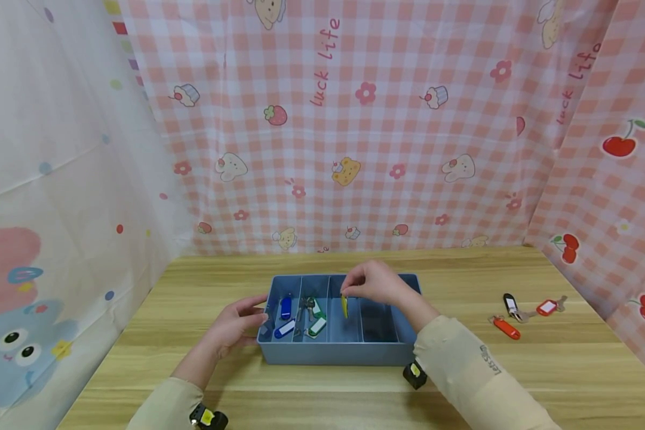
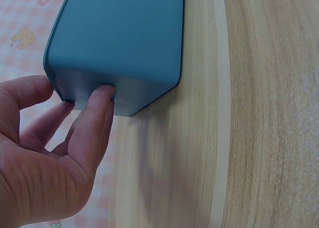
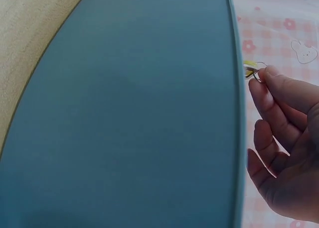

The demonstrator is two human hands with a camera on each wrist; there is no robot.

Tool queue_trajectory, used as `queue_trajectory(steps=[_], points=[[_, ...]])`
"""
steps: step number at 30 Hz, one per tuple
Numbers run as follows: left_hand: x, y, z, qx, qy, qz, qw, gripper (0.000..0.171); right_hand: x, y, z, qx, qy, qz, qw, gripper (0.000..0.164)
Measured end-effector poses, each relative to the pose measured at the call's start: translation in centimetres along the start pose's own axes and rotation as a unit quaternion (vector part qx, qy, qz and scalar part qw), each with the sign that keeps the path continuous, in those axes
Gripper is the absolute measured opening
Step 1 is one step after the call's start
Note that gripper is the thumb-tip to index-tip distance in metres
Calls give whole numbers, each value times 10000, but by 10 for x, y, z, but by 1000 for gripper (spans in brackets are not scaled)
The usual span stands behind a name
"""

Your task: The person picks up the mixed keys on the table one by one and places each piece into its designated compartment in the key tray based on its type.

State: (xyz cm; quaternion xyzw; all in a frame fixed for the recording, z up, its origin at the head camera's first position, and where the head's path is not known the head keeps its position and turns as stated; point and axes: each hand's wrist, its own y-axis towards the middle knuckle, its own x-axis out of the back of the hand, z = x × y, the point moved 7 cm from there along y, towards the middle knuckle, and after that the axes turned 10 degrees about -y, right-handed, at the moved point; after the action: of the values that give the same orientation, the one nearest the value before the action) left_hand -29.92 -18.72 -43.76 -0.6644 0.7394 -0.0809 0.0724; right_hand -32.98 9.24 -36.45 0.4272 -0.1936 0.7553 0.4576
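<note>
At frame centre, the right grip point(image 1: 375, 282) pinches a yellow key tag point(image 1: 345, 306) over the blue tray point(image 1: 338, 354); left of centre, the left grip point(image 1: 236, 325), unclenched, touches the tray's end.

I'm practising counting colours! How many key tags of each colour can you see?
Blue tags: 2
Green tags: 2
Yellow tag: 1
Red tags: 2
Black tag: 1
Total in sight: 8

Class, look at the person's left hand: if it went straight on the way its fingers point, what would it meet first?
The end wall of the blue tray. The left hand seems to touch it, though the exact contact is hard to judge.
</note>
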Motion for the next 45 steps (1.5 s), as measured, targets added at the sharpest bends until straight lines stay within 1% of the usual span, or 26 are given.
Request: queue_trajectory(steps=[3,7,16,19,24,26,31,35,41,45], points=[[1,0,0,27,2,-22,10000,50,-1,0,-2,-58,-10,2,10000,12],[0,-1,0,55,13,-7,10000,50,-1,0,-3,18,-30,-17,10000,19],[0,-1,-1,58,14,12,10000,50,-2,-1,2,708,74,4,9975,33],[0,-1,-1,67,6,15,10000,50,-2,-2,5,863,132,16,9962,40],[0,-1,-1,86,-8,11,10000,50,-1,-7,10,1179,-54,-99,9930,44],[0,-1,-1,93,-9,5,10000,50,0,-9,12,1305,-243,-191,9910,44],[0,-1,-2,96,35,-1,9999,50,3,-17,14,1397,-731,-409,9866,43],[0,-1,-2,79,49,18,10000,51,6,-23,12,1476,-943,-578,9828,42],[0,0,-2,59,45,36,10000,50,9,-32,8,1509,-1048,-765,9800,43],[0,0,-1,64,61,24,10000,50,12,-38,4,1431,-1082,-921,9795,44]])
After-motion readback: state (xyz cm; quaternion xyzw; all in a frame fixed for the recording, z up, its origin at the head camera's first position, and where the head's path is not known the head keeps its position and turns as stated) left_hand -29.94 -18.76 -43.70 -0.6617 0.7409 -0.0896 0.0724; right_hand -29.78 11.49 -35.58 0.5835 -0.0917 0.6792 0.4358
